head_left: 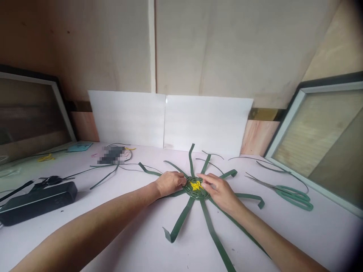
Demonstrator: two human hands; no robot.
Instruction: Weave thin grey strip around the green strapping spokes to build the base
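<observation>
A round woven piece of green strips (198,194) lies on the table in front of me, with a tangle of yellow strands (196,185) at its centre. Several flat green strips radiate from it, among them a bent one (181,219) toward me. At its left rim my left hand (171,182) is closed, its fingertips pressed on the weave. My right hand (217,189) rests at the right rim, index finger stretched over the edge and thumb apart from it. Whether a thin strand lies under those fingertips cannot be made out.
Green-handled scissors (293,196) lie at the right with their blades toward the weave. Loose thin strands (273,167) are behind them. At the left are a black box-shaped device (39,202) and a pixelated dark item (112,155). White panels (208,122) stand at the back.
</observation>
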